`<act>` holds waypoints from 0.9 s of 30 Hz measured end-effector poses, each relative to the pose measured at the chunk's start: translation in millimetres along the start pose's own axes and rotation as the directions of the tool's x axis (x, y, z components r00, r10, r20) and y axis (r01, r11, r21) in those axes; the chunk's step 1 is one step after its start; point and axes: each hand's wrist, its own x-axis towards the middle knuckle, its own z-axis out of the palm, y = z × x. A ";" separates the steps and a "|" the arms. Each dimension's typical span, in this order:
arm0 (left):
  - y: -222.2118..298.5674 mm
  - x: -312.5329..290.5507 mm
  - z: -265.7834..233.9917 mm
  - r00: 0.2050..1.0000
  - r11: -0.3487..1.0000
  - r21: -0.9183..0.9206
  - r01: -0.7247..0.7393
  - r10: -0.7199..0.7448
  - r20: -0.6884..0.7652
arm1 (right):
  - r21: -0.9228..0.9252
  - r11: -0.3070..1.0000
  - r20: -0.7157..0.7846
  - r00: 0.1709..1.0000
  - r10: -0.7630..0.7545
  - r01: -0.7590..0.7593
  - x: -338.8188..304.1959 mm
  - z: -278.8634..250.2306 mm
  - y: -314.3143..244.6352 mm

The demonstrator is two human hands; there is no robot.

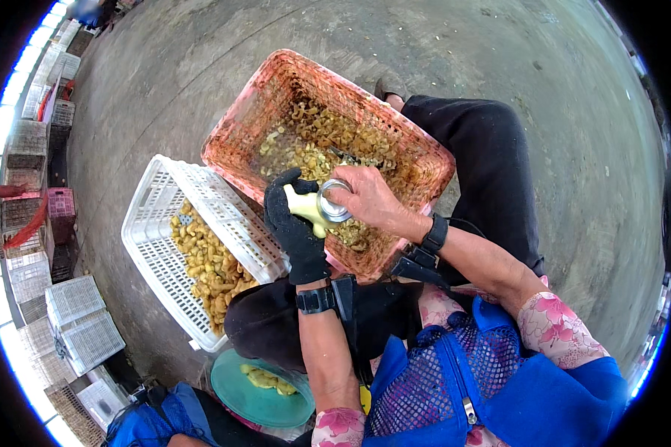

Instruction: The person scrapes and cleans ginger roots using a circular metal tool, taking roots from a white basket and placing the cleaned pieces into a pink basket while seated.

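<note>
My left hand, in a black glove, is closed round a pale yellow, knobbly piece of ginger that looks peeled. My bare right hand grips a round, shiny metal can-like scraper with its rim against the ginger. Its exact kind is unclear. Both hands are above the near side of a stained pink crate, where brownish-yellow peelings cover the bottom. To the left, a white slatted basket stands tilted with many brown-skinned ginger pieces inside.
A teal basin with several pale ginger pieces sits below the white basket. My dark-trousered leg flanks the pink crate on the right. Stacked crates line the far left. Another person's blue clothing shows at bottom left.
</note>
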 end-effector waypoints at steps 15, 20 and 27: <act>10.6 -4.0 11.4 0.985 0.918 -0.384 0.100 -0.145 -0.090 | -0.079 0.974 0.132 0.967 0.219 -0.210 -26.7 -51.8 98.7; 15.6 -2.1 14.6 0.988 0.972 -0.209 0.104 -0.124 -0.088 | 0.365 0.860 0.194 0.932 0.305 -0.357 -22.0 -39.1 71.1; 18.2 -9.9 20.1 0.999 0.993 -0.121 -0.007 0.002 -0.044 | 0.623 0.497 0.292 0.769 0.569 -0.604 -18.3 4.0 25.3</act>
